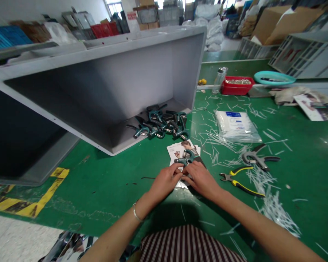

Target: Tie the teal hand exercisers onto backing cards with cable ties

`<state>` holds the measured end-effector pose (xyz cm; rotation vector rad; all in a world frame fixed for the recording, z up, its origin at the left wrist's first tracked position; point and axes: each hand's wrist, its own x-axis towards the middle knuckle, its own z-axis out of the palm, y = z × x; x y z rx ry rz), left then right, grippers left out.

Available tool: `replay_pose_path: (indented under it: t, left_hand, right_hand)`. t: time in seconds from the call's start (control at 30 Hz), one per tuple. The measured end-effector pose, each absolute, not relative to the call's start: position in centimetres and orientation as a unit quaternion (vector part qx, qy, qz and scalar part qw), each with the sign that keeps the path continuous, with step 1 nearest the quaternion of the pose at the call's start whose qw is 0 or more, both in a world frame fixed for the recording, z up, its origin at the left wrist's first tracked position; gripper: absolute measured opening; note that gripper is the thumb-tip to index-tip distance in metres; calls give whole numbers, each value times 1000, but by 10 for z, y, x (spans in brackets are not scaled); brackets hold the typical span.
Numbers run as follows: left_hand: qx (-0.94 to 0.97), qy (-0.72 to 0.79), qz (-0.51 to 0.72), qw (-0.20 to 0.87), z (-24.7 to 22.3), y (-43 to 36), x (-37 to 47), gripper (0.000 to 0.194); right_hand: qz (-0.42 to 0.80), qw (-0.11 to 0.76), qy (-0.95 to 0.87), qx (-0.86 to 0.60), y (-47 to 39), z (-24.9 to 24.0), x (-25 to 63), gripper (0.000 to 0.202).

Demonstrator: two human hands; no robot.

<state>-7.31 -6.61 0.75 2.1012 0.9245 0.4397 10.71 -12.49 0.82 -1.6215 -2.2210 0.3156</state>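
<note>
A teal hand grip strengthener (pixel 190 155) with a metal spring lies on a small stack of printed cards (pixel 174 151). My left hand (pixel 165 179) is closed at its near end, with thumb and fingers pinched together. From the other side my right hand (pixel 200 179) grips the same end, its fingers curled and touching the left fingertips. The handles and whatever is between the fingertips are mostly hidden. Just beyond, a pile of similar teal grip strengtheners (pixel 160 125) spills from a tipped grey bin (pixel 142 72).
Yellow-and-black cutting pliers (pixel 242 179) and a grey grip strengthener (pixel 258 159) lie to the right among scattered white plastic strips (pixel 277 213). Behind them are a clear bag of white ties (pixel 236 125), a red tray (pixel 237 86), a bottle (pixel 218 80) and a turquoise dish (pixel 274 78).
</note>
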Motion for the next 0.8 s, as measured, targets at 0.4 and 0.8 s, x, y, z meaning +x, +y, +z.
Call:
replay_pose_path:
  t: [0.4, 0.8]
  left_hand:
    - [853, 380, 202, 296, 12, -88, -74, 35]
    - [801, 455, 264, 285, -21, -84, -81, 12]
  right_hand:
    - [137, 239, -737, -618, -138, -2, 110, 10]
    - [151, 304, -691, -639, -150, -2, 136, 14]
